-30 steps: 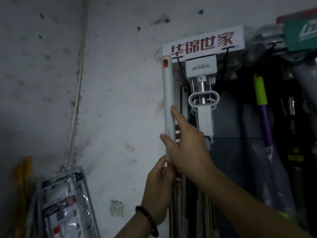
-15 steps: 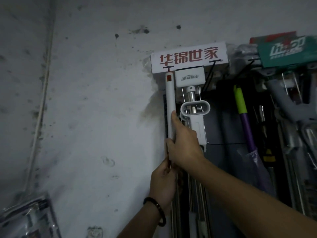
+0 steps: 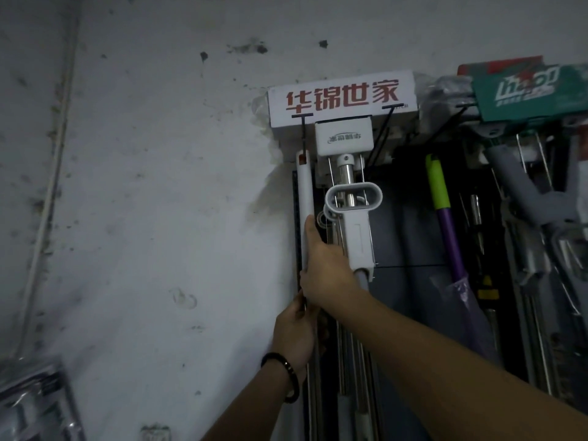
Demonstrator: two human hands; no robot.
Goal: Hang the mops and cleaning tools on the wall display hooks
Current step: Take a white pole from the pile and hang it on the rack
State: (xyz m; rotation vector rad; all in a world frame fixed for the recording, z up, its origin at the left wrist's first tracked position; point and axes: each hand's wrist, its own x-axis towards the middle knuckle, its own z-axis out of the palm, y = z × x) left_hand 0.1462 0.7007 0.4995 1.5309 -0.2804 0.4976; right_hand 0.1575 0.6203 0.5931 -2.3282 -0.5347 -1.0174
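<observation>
A white mop handle (image 3: 304,189) stands upright against the wall display, its orange-marked top just under the left black hook (image 3: 303,122) of the white sign with red characters (image 3: 342,98). My right hand (image 3: 327,265) grips the handle partway down. Below it my left hand (image 3: 294,332), with a black bracelet on the wrist, holds the lower shaft. Just to the right hangs a white squeeze mop (image 3: 351,202) with an oval grip.
A green and purple handle (image 3: 440,211) hangs further right, its lower part wrapped in plastic. Grey tools and metal rods crowd the rack under a green sign (image 3: 531,90). A plastic-wrapped package (image 3: 35,402) leans at the lower left. The stained wall fills the left side.
The white handle has come down: its top was level with the sign and now sits just below the left hook. Both hands stayed on it, and my view shifted left.
</observation>
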